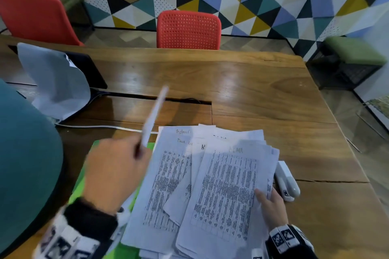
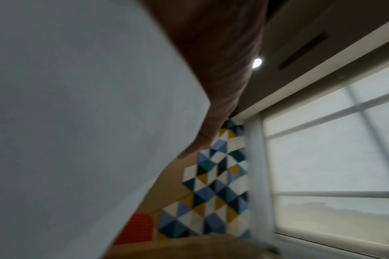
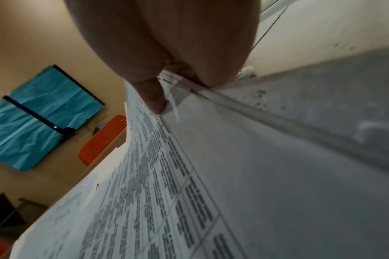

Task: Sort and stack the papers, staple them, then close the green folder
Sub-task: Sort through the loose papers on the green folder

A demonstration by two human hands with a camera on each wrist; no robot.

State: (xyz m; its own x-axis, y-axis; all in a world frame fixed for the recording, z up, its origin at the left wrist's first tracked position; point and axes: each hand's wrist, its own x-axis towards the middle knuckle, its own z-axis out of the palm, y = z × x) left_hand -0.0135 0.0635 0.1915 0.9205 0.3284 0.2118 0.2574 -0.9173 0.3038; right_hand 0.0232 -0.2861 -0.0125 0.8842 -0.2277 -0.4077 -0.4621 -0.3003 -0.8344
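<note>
A loose fan of printed papers (image 1: 212,183) lies over the open green folder (image 1: 84,176) at the table's near edge. My left hand (image 1: 117,172) pinches a single sheet (image 1: 154,115) and holds it up edge-on above the folder; in the left wrist view that sheet (image 2: 78,122) fills the left side beside my fingers (image 2: 222,87). My right hand (image 1: 270,204) pinches the right edge of the top printed sheet, thumb on top; the right wrist view shows the thumb (image 3: 153,94) pressing on the papers (image 3: 166,184). A white stapler (image 1: 287,181) lies just right of the pile.
A dark monitor draped with a white sheet (image 1: 56,82) stands at the left, with a white cable (image 1: 94,126) running from it. Two red chairs (image 1: 188,29) stand behind the wooden table (image 1: 252,90). A green stool (image 1: 353,52) is at the right.
</note>
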